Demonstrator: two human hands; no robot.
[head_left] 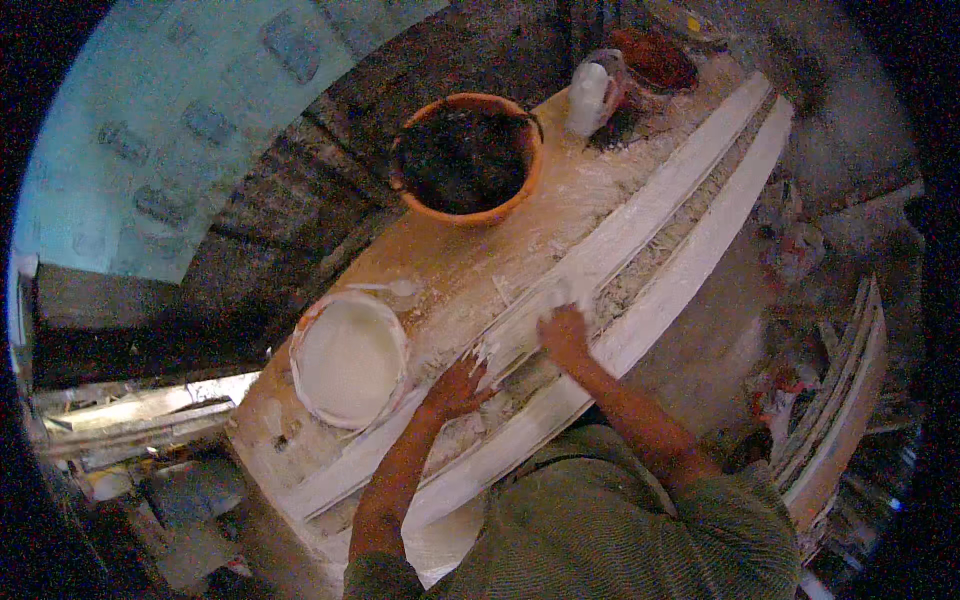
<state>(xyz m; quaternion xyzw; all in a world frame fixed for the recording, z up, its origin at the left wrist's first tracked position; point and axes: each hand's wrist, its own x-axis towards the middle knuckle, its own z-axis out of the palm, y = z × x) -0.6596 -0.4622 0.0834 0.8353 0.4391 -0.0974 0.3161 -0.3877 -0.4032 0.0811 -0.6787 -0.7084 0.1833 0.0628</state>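
Note:
Two long, curved white strips, which look like plaster, lie side by side on the work board, with a rough groove between them. My left hand point(458, 390) rests on the nearer-left part of the far strip point(690, 165), fingers stretched out and their tips coated white. Farther right along that strip, my right hand point(565, 332) is closed; pale, blurred matter shows at its fingers, and I cannot make out what it holds. The near strip point(690, 265) passes beneath my forearms. Left of my left hand stands a round tub point(299, 350) with thick white paste inside.
A spoon point(402, 288) lies beside the tub. An orange bucket point(535, 165), dark inside, stands at the board's far edge. A white container point(590, 95) and a reddish-brown bowl point(660, 62) are at the far end. More curved strips point(840, 400) lean at right.

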